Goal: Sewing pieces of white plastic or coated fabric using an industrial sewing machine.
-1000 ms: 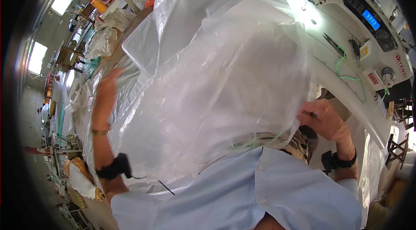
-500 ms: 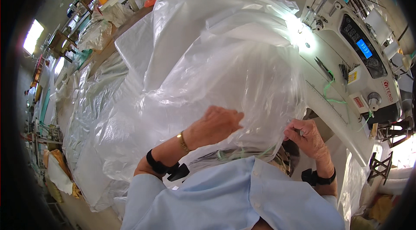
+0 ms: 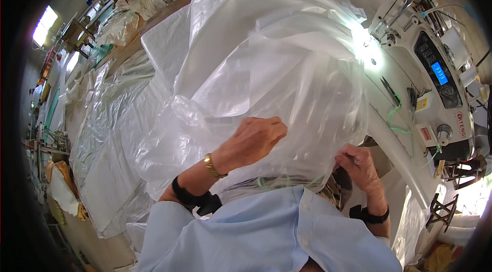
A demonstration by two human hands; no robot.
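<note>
Pinching the clear plastic sheet (image 3: 266,82) mid-frame with my left hand (image 3: 253,141), right hand (image 3: 359,167) gripping its edge lower right; slippery film could slide loose beside the sewing machine (image 3: 435,82).

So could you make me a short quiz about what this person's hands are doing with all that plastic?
1. True or false: the left hand rests on top of the clear plastic sheeting.
2. What does the right hand do? A) pinches the sheeting's edge, B) presses a button on the sewing machine, C) hangs free of everything.
3. Fill in: on the left wrist, beside the black strap, sits a ____-coloured bracelet.

Key:
1. True; the hand lies on the sheeting with fingers curled.
2. A; it grips the plastic near the body, apart from the machine.
3. Gold.
</note>
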